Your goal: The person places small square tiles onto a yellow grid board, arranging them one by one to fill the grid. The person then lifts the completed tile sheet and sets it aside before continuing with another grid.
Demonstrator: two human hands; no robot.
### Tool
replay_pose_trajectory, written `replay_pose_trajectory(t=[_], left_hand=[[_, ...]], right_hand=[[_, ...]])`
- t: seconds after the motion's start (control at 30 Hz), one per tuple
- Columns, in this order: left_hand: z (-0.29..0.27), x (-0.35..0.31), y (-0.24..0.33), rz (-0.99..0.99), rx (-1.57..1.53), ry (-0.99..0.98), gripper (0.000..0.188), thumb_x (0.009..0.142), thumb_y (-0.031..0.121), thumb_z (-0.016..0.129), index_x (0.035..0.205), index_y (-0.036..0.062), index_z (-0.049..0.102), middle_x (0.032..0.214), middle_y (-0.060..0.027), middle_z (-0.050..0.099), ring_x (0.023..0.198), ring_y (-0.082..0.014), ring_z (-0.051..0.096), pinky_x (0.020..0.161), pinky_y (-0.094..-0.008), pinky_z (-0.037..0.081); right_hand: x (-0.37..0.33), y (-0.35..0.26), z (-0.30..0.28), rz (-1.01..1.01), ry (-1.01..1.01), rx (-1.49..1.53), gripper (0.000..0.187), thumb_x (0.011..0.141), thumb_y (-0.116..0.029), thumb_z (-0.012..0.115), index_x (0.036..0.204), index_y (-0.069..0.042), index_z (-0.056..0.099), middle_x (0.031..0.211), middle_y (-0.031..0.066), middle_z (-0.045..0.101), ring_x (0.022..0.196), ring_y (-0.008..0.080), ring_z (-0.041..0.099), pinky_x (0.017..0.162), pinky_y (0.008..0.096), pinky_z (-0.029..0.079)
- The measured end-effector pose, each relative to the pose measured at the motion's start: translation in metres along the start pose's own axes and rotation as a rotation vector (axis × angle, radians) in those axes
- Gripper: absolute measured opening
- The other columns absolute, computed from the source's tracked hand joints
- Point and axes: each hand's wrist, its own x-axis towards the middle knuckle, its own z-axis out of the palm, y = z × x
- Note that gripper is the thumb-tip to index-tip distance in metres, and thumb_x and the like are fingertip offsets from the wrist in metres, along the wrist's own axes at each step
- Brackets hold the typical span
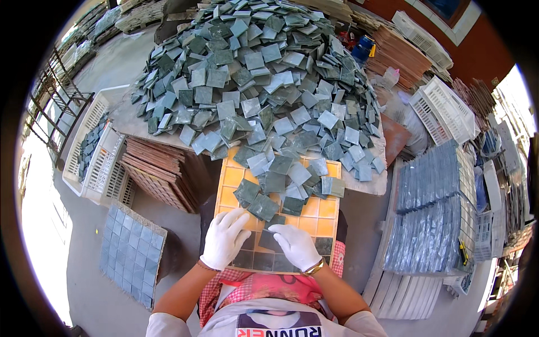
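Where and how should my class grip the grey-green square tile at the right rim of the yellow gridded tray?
Probably by its right edge, coming from the right with the right hand, thumb below and fingers on the flat face. The grey-green square tile seems to jut slightly past the rim of the yellow gridded tray, while loose tiles crowd its left.

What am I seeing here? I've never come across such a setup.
No machine here: a person's left hand and right hand work, both in white gloves. The one picture comes from a wide camera worn on the head, looking down, so edges curve. In front is an orange gridded tray. Flat-set tiles line its near end; loose tiles lie heaped farther up. The right hand appears to hold a dark tile; the left is over the tray's left side. Beyond, a big pile of tiles sits on a table.
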Motion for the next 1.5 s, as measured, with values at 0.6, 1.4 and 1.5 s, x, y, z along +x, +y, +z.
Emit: replay_pose_trajectory(t=[0.6, 1.4, 1.5], left_hand=[[0.006, 0.078, -0.014, 0.219, 0.1, -0.382, 0.058, 0.065, 0.033, 0.079, 0.112, 0.0076, 0.058, 0.109, -0.0087, 0.057, 0.095, -0.0292, 0.054, 0.086, -0.0382, 0.046], [-0.028, -0.043, -0.04, -0.144, -0.041, -0.257, 0.044, 0.07, 0.018, 0.075, 0.11, 0.0058, 0.06, 0.108, -0.0121, 0.053, 0.095, -0.0313, 0.056, 0.081, -0.0397, 0.049], [-0.037, -0.034, -0.027, -0.16, 0.073, -0.292, 0.041, 0.071, 0.018, 0.074, 0.108, 0.0067, 0.061, 0.108, -0.0107, 0.053, 0.093, -0.0302, 0.055, 0.08, -0.0398, 0.049]], right_hand=[[-0.007, -0.01, 0.021, -0.087, -0.248, -0.444, 0.043, 0.078, -0.024, 0.072, 0.111, -0.003, 0.055, 0.097, 0.012, 0.05, 0.085, 0.0263, 0.059, 0.072, 0.0353, 0.052], [0.015, 0.01, 0.001, 0.156, -0.141, -0.307, 0.054, 0.076, -0.022, 0.074, 0.122, -0.006, 0.05, 0.115, 0.0174, 0.052, 0.1, 0.0356, 0.058, 0.082, 0.0422, 0.051], [0.012, 0.015, -0.002, 0.164, -0.127, -0.273, 0.054, 0.075, -0.024, 0.075, 0.12, -0.004, 0.052, 0.114, 0.0172, 0.053, 0.095, 0.0348, 0.06, 0.08, 0.0413, 0.052]])
